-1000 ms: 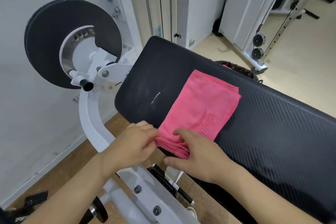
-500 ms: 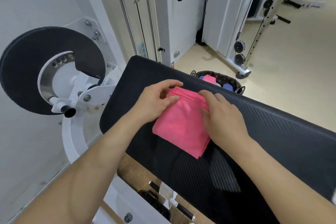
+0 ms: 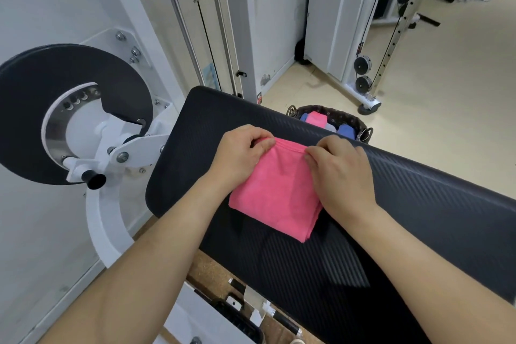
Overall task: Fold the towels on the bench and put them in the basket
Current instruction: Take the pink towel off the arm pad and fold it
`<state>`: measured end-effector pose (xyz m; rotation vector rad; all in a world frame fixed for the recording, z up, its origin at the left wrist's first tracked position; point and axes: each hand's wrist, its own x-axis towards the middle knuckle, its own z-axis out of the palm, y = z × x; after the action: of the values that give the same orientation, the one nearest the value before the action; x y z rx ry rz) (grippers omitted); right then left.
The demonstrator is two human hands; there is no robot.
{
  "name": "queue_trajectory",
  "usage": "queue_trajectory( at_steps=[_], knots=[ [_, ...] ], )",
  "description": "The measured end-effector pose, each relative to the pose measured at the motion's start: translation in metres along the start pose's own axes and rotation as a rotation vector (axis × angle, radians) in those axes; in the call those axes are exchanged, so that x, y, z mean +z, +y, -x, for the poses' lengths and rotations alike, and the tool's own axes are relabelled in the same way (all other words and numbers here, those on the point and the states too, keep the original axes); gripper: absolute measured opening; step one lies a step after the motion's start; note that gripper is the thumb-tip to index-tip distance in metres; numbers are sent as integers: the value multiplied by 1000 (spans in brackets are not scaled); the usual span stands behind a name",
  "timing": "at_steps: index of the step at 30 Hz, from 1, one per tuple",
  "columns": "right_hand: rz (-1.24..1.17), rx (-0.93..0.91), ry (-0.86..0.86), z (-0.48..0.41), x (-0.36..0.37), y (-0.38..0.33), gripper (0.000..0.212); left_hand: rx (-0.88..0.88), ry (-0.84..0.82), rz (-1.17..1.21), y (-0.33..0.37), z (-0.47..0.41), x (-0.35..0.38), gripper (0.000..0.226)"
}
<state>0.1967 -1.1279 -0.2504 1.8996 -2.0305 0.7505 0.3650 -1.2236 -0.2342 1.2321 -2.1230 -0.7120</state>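
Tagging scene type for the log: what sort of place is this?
Most likely a gym: a padded black bench, pulley wheels with cables on a white frame, and a round black disc on a white machine.

Bright, even, soft light. Faint soft shadows on bench (image 3: 321, 265) below towel (image 3: 276, 193). Mild sheen along bench far edge. Fisheye bending at frame edges; posts (image 3: 396, 33) curve. Focus sharp across whole frame.
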Motion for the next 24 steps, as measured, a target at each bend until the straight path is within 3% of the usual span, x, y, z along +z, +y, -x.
queue_trajectory(
  at_steps=[5,9,14,19,22,24],
  knots=[
    [-62,-100,75,-2,-4,-4,15,31,63,-71,2,-2,7,14],
    [-102,-306,-54,14,-8,-15,16,27,165,22,4,3,10,14],
    [21,-301,-163,25,-8,-9,37,-18,231,202,5,5,14,11],
    [-86,-186,-304,10,-11,-8,37,125,257,-70,2,8,11,19],
    [-206,-177,-426,-2,-17,4,53,383,93,-223,0,36,-1,14],
    [-317,-138,-529,-9,-23,13,55,434,-81,-292,-12,63,-1,22]
  ],
)
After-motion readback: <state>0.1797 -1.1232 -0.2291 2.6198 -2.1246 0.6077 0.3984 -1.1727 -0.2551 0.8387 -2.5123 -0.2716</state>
